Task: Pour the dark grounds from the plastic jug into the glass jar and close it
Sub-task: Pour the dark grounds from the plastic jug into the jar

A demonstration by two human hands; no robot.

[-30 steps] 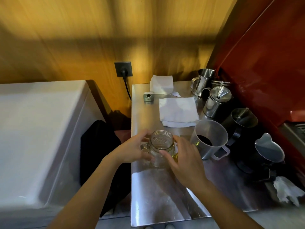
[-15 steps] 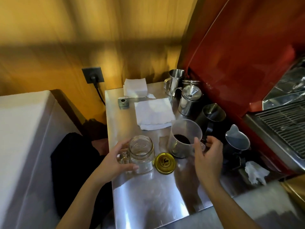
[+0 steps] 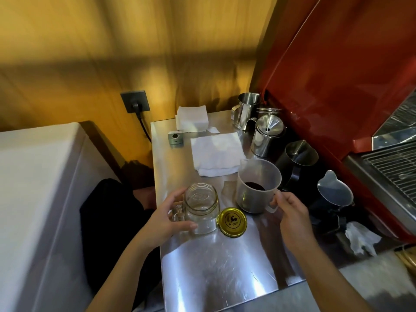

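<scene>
An empty glass jar (image 3: 202, 204) with a handle stands open on the steel counter (image 3: 216, 266). My left hand (image 3: 166, 218) wraps around its left side and handle. Its gold lid (image 3: 231, 222) lies flat on the counter just right of the jar. The translucent plastic jug (image 3: 256, 188) with dark grounds in its bottom stands upright further right. My right hand (image 3: 292, 217) has its fingers closed on the jug's handle.
Folded white cloths (image 3: 216, 154) and a small grey device (image 3: 175, 138) lie behind the jar. Steel and black pitchers (image 3: 267, 136) line the right side by the red machine (image 3: 337, 86). A crumpled tissue (image 3: 360, 239) lies at right. A white appliance (image 3: 33, 199) stands left.
My right hand set the gold lid down beside the jar, then moved right and took the jug's handle. The left hand stayed on the jar. The camera view shifted right.
</scene>
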